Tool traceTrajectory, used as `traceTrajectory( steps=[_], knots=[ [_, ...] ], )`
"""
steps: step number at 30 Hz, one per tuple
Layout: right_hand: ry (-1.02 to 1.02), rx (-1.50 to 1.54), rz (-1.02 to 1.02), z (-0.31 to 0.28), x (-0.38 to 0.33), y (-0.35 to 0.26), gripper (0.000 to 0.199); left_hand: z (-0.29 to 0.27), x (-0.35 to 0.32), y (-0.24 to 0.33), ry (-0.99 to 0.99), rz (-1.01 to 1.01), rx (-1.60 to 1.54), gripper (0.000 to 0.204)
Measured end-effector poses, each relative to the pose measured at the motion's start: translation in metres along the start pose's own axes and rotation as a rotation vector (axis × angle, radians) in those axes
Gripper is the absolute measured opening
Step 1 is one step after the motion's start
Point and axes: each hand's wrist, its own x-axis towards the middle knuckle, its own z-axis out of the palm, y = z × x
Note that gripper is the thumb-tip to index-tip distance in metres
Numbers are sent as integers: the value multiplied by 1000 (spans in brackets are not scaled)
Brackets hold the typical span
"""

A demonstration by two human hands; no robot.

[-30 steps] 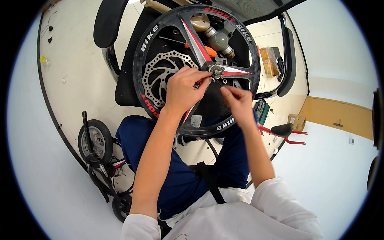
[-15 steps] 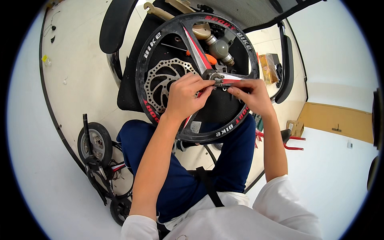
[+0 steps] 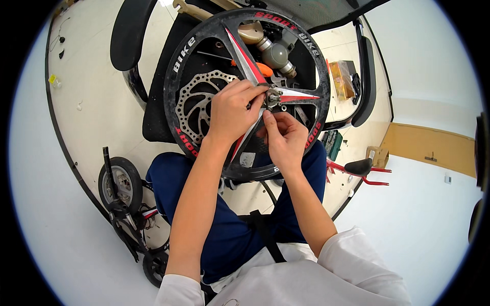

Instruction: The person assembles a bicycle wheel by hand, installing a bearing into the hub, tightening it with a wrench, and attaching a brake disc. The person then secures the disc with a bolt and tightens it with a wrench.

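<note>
A black three-spoke bicycle wheel [image 3: 170,97] with red and silver spokes lies flat in front of me, over the chair seat and close to my thighs. My left hand [image 3: 234,111] is closed in a pinch, its fingertips at the left side of the metal hub [image 3: 274,97]. Just below the hub, my right hand [image 3: 287,138] has thumb and fingers pressed together over a spoke. What either hand pinches is too small or hidden. A perforated disc brake rotor [image 3: 185,109] shows through the wheel's left opening, partly behind my left hand.
Under the wheel, an orange-handled screwdriver [image 3: 264,69] and a rounded grey metal part [image 3: 277,57] rest on the black chair seat [image 3: 153,120]. Armrests [image 3: 128,41] flank it. A folded bicycle frame [image 3: 120,206] stands at left; a black saddle [image 3: 358,167] lies at right.
My right hand has moved from right of the hub to below it, nearer me. A dark slim piece earlier held between both hands no longer shows. My left hand stays by the hub.
</note>
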Motion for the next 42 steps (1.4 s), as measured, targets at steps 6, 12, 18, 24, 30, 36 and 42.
traceTrajectory(
  steps=[6, 12, 18, 24, 30, 36, 42],
  knots=[
    [1, 83, 11, 6, -3, 2, 25, -2, 1, 1, 17, 22, 7, 16],
    [8, 222, 16, 17, -4, 11, 26, -2, 3, 3, 7, 37, 40, 15],
    [41, 342, 107, 27, -5, 10, 27, -5, 5, 3, -62, 70, 151, 14],
    [34, 313, 113, 25, -4, 1, 28, -7, 6, 2, -67, 68, 143, 13],
    [59, 227, 66, 24, -5, -5, 27, -5, 5, -3, -52, 75, 96, 13],
    [-3, 188, 45, 22, -2, 0, 28, -6, 6, -4, -15, 80, 63, 14],
    [-57, 132, 87, 17, 2, -2, 25, -8, 6, -5, -53, 61, 59, 15]
  ],
)
